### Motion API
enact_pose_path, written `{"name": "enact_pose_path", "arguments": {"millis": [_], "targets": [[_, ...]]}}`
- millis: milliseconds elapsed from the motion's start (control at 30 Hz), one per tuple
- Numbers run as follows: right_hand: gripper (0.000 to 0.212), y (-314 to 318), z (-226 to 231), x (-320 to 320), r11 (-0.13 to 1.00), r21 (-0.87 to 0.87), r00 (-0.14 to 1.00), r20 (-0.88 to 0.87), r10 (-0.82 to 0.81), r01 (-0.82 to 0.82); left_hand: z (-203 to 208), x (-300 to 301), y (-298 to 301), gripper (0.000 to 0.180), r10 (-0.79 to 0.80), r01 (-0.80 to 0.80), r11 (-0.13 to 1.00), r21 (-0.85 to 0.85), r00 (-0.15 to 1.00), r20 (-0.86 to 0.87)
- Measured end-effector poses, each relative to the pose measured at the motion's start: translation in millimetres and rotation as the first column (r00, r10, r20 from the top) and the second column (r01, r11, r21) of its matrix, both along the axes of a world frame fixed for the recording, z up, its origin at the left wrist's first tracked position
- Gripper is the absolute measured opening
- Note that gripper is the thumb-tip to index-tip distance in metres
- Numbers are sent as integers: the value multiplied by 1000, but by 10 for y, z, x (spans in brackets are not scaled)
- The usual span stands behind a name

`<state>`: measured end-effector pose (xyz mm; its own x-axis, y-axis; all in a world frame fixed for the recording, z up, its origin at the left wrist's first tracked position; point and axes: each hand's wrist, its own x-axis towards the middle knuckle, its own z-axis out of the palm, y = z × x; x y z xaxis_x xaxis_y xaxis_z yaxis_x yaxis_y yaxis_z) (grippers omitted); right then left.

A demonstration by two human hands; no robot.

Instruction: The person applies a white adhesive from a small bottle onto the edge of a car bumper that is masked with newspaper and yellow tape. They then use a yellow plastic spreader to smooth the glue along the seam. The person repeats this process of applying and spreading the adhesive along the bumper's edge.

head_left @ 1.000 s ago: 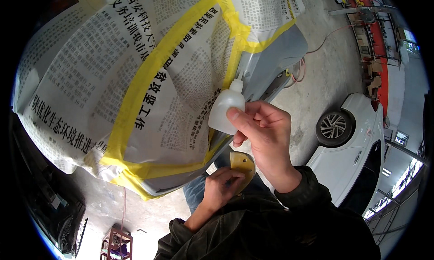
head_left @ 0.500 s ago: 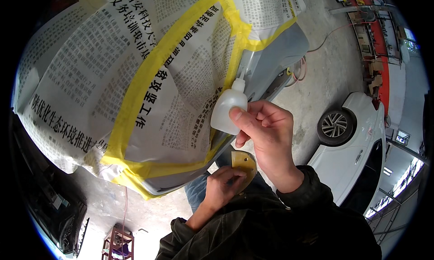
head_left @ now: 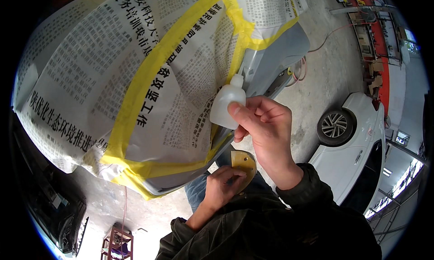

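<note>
Head view: my right hand (head_left: pixel 270 134) pinched a translucent white plastic bottle (head_left: pixel 224 107) near the smooth grey panel (head_left: pixel 275 52); my left hand (head_left: pixel 220 187), apart and lower, gripped a yellow round-edged scraper (head_left: pixel 240 160). Too hard a squeeze, I judged, could have dripped onto the black-printed white newspaper (head_left: pixel 92 72).

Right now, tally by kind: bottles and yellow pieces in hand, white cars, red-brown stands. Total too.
White bottle, right hand: 1
Yellow rounded piece, left hand: 1
White car: 1
Red-brown stand: 1
Total: 4
</note>
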<state>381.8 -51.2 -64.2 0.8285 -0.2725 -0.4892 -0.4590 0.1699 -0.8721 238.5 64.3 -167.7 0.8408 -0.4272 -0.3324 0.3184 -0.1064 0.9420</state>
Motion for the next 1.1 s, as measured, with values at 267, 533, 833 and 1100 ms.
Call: {"name": "enact_pose_path", "arguments": {"millis": [267,533,833,1100], "targets": [[16,13,6,-4,1000,-3,1000,10,-11,11,9,7,6,15,6,-6,1000,-1,1000,-7],[15,30,42,-9,1000,-5,1000,5,-18,18,9,18,10,16,-1,1,1000,-4,1000,-12],[17,47,97,0,999,11,999,-31,-42,43,12,27,2,15,-5,5,1000,-6,1000,-27],[19,51,116,9,999,12,997,-54,-47,48,1,35,-3,15,-13,13,1000,-8,1000,-18]]}}
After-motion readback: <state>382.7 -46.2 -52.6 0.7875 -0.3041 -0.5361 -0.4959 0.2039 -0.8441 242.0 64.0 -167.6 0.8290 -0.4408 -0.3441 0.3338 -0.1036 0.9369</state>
